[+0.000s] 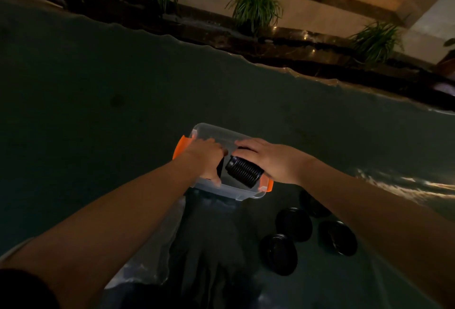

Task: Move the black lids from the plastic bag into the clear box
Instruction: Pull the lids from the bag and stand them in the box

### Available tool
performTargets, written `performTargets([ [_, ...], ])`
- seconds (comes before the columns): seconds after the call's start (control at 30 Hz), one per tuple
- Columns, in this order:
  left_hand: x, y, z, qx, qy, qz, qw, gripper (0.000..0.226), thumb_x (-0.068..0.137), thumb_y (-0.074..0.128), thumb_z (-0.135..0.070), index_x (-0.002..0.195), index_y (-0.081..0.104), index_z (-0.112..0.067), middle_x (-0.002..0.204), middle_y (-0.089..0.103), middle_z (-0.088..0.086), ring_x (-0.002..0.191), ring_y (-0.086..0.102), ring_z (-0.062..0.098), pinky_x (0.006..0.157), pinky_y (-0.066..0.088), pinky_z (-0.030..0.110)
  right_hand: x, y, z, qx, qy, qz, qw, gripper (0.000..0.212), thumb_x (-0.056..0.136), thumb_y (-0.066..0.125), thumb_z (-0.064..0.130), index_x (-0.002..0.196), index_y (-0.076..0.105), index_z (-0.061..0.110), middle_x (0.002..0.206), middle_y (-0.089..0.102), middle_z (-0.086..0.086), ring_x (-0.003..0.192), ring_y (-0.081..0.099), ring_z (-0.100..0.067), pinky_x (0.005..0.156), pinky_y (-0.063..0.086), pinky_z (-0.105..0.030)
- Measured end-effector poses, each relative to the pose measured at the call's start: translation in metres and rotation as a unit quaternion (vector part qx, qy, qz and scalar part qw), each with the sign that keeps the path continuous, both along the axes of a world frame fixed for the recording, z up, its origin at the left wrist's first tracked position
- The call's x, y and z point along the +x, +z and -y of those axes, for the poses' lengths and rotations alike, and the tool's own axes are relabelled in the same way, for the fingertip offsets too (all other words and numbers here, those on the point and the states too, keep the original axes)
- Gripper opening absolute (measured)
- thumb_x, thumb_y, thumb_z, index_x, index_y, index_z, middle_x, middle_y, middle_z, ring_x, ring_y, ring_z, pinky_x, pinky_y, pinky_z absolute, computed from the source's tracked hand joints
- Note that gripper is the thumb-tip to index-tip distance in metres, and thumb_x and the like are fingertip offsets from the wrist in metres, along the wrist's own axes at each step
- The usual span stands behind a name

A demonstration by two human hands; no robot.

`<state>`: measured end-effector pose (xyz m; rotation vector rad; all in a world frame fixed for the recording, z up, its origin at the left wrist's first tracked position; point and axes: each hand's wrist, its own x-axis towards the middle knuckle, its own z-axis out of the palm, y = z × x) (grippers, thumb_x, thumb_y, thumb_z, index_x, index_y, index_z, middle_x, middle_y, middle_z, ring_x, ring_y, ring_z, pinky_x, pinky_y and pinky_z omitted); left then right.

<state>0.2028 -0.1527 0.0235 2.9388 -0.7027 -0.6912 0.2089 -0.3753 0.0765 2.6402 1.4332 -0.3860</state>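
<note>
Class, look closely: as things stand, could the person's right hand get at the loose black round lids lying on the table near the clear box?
Probably yes. The loose black round lids lie uncovered just below the right forearm, but the right hand is holding a stack of black lids in the clear plastic box.

Your right hand [275, 161] covers the far end of the lid stack [243, 171] | your left hand [206, 158] hides the clear box's [236, 194] left wall | fourth loose lid [314, 206] half hidden under your right forearm

A dark table [98, 111] carries the clear box [229, 191]; the plastic bag [157, 254] lies just before it. Loose black lids [294, 223] rest beside the bag.
</note>
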Motion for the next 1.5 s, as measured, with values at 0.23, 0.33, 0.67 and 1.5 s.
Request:
performTargets([
  [0.23, 0.005, -0.008, -0.007, -0.015, 0.008, 0.014, 1.0, 0.057, 0.066, 0.078, -0.06, 0.11, 0.062, -0.029, 0.104, 0.065, -0.008, 0.097, 0.059, 0.015, 0.095, 0.047, 0.045, 0.011, -0.026, -0.02, -0.049, 0.043, -0.007, 0.998, 0.085, 0.075, 0.082, 0.012, 0.144, 0.037, 0.033, 0.141, 0.04, -0.004, 0.122, 0.048, -0.024, 0.09, 0.053, -0.034],
  [0.33, 0.004, -0.009, -0.008, -0.039, 0.017, 0.003, 0.999, 0.05, 0.069, 0.079, -0.054, 0.109, 0.063, -0.027, 0.102, 0.067, -0.008, 0.098, 0.064, 0.015, 0.091, 0.051, 0.039, 0.016, -0.037, -0.03, -0.076, 0.045, -0.031, 0.996, 0.084, 0.073, 0.082, 0.013, 0.144, 0.038, 0.028, 0.137, 0.042, -0.001, 0.117, 0.048, -0.018, 0.09, 0.049, -0.029],
  [0.67, 0.009, -0.022, -0.007, -0.052, 0.043, 0.005, 0.998, 0.062, 0.067, 0.082, -0.06, 0.116, 0.062, -0.027, 0.109, 0.07, -0.007, 0.104, 0.064, 0.017, 0.099, 0.046, 0.043, 0.029, -0.057, -0.047, -0.057, 0.061, 0.013, 0.996, 0.043, 0.092, 0.063, 0.016, 0.132, 0.046, 0.009, 0.126, 0.05, -0.009, 0.102, 0.059, -0.024, 0.076, 0.051, -0.034],
  [1.5, -0.003, -0.016, 0.0, -0.068, 0.062, 0.024, 0.996, 0.104, 0.06, 0.064, -0.087, 0.146, 0.044, -0.032, 0.147, 0.053, -0.003, 0.138, 0.044, 0.025, 0.113, 0.03, 0.055, 0.008, -0.048, -0.04, -0.076, -0.142, 0.039, 0.986, 0.062, 0.084, 0.072, 0.014, 0.136, 0.038, 0.017, 0.111, 0.067, -0.005, 0.088, 0.07, -0.025, 0.065, 0.054, -0.034],
])
